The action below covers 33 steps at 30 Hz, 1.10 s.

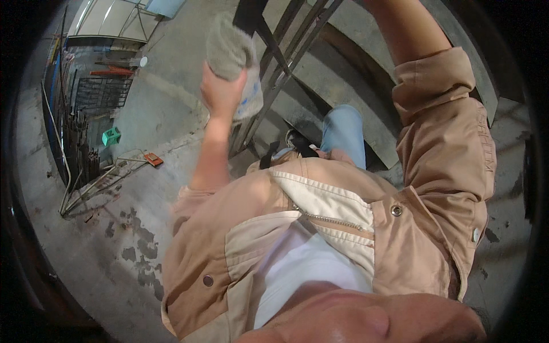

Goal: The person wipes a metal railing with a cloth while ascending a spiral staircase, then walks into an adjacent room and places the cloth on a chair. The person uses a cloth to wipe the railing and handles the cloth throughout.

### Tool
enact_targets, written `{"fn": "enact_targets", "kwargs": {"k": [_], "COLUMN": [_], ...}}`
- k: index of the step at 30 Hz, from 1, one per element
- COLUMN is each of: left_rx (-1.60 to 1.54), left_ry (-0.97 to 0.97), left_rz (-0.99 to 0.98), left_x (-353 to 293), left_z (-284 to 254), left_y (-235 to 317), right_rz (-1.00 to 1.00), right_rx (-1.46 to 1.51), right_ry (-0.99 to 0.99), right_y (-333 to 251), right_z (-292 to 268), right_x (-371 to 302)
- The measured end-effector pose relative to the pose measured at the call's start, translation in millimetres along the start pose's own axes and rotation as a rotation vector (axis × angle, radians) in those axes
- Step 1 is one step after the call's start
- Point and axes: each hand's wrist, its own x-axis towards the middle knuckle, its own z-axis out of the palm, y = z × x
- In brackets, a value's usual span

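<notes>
My left hand [223, 94] is closed round a bunched grey-white cloth [230, 51]. The cloth's upper part meets a dark metal bar [250, 14] at the top edge. Its lower part hangs beside my wrist and carries blue marks. My right forearm [409, 28] reaches up past the top edge, so the right hand is out of sight. Whether the cloth is a rag or a glove, I cannot tell.
Dark metal rails [286, 57] and broad grey steps or plates [360, 74] lie ahead of me. My blue-trousered leg [345, 131] is beside them. At the left are a green plastic stool or crate [111, 136], an orange object [152, 159] and stacked metal rods [83, 143].
</notes>
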Motion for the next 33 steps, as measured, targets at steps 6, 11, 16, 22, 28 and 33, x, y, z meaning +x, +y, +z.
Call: {"fn": "enact_targets", "kwargs": {"k": [6,11,16,22,28,33], "left_rx": [0.182,0.274,0.325,-0.054,0.112,0.278], "left_ry": [0.009,-0.148,-0.244,-0.168,-0.147,0.030], "left_rz": [-0.234,-0.454,-0.528,-0.237,-0.250,-0.115], "left_x": [-84.3,-157.7,-166.1,-123.6,-128.6,-168.6], "left_z": [-6.0,-29.8,-37.8,-44.4,-38.0,-23.9], "left_y": [-112.1,-199.3,-222.2,-160.5,-136.4,-152.2], "right_rz": [0.005,0.072,0.138,0.110,0.730,1.082], "right_rx": [-0.085,0.051,0.103,0.308,0.711,0.504], "right_ry": [-0.148,-0.200,-0.084,0.222,0.197,-1.033], "right_y": [-31.3,-26.6,-35.1,-49.8,-124.5,-219.1], "right_z": [-4.8,-7.6,-13.6,-8.1,26.5,29.0], "right_x": [19.5,14.7,5.3,-33.4,-229.3,-419.4]}}
